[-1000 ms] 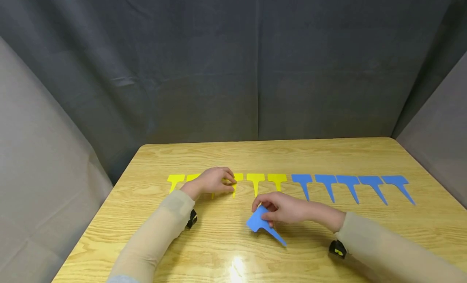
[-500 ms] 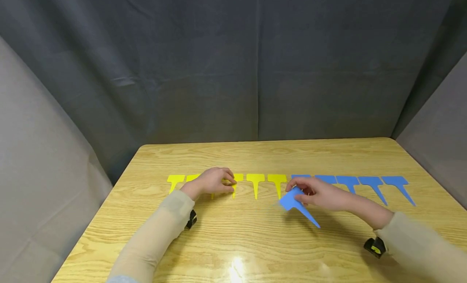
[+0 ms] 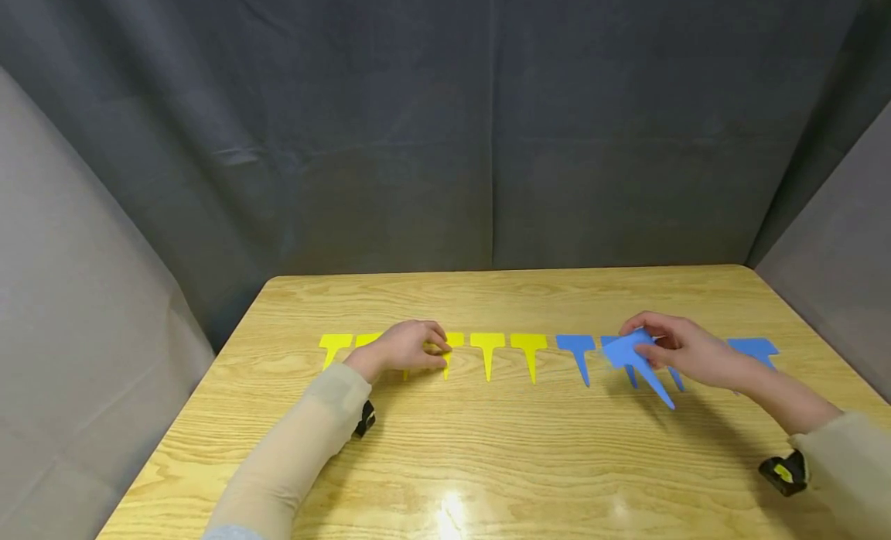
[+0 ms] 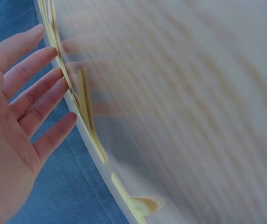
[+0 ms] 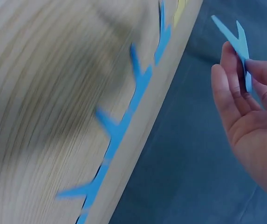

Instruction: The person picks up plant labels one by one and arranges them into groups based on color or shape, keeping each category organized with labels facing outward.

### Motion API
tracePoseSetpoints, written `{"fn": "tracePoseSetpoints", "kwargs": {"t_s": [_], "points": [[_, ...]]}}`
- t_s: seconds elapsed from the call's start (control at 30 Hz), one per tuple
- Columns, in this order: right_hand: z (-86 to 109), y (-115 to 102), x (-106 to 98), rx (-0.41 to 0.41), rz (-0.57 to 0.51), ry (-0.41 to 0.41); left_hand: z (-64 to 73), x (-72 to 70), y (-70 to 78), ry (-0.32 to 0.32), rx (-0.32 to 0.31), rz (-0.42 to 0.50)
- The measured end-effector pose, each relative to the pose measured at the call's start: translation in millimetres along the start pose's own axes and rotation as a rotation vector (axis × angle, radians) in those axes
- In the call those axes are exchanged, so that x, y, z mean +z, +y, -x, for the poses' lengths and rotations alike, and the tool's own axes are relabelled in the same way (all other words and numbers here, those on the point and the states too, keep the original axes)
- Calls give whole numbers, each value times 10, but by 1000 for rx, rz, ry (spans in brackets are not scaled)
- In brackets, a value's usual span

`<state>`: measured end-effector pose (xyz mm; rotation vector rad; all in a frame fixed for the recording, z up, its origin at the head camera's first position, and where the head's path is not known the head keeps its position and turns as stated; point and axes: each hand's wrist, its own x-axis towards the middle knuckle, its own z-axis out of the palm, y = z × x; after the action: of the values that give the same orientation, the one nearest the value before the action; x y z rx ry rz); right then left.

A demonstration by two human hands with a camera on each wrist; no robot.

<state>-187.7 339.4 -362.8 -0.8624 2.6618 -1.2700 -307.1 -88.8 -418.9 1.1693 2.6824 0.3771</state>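
Observation:
My right hand [image 3: 696,353] pinches a blue T-shaped plant label [image 3: 625,350] between thumb and fingers, raised over the row of blue labels, its spike slanting down to the right. That row of blue plant labels [image 3: 575,343] lies on the table, several of them partly covered by the hand and held label. To the left, a row of yellow plant labels [image 3: 487,340] continues the line, spikes facing the front. Over the yellow ones is my left hand [image 3: 407,345], hiding part of them. Its fingers are spread and relaxed around nothing in the left wrist view.
The wooden table [image 3: 390,463] stretches in front of both rows, with a bright glare near its front. A dark grey curtain [image 3: 383,138] hangs behind the table, and a pale cloth panel [image 3: 76,331] stands at the left. Black wrist cameras [image 3: 785,473] hang under the sleeves.
My right hand has carried the blue plant label rightward and away from me, from the middle of the table to over the blue row. My left hand stays in place.

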Motion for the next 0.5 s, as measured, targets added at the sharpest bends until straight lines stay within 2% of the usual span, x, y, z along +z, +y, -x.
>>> {"fn": "tracePoseSetpoints", "kwargs": {"t_s": [0.13,0.23,0.37,0.5], "points": [[161,173,-211,28,57,111,-7,1,-4,2,-1,-4],[277,284,-370,88,118,189,-13,1,-4,0,-2,-4],[420,411,-556,197,165,261,-18,-1,7,0,1,-2],[566,495,-696,257,234,314,-15,-3,17,1,0,1]]}}
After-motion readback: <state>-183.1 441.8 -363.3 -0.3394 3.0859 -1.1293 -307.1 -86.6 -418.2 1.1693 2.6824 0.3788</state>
